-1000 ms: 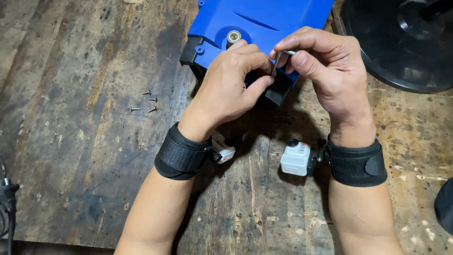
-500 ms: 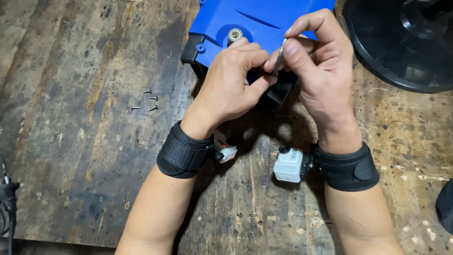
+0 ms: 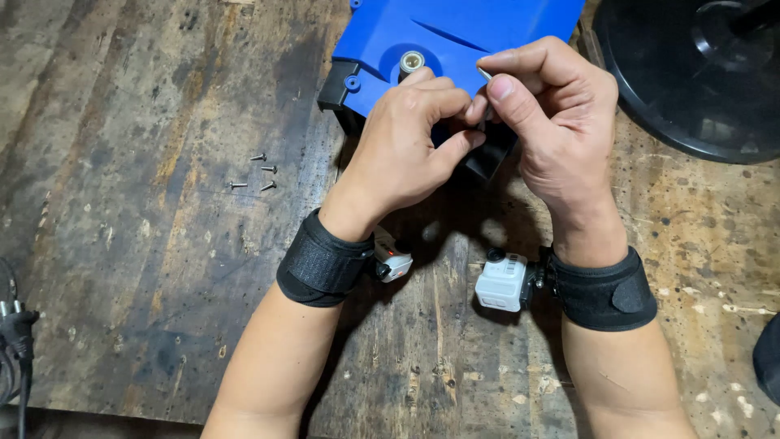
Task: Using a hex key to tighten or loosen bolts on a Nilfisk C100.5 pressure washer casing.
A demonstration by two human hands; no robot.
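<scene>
Together, left hand and right hand meet fingertip-to-fingertip — each grip pinching a small part over the blue housing.

Both hands pinched, fingertips touching.

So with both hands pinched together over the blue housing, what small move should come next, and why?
Probably ease the small pale piece down toward the black part. The right hand pinches it at the fingertips, the left hand steadies beside it on the blue housing, and it looks unseated.
</scene>
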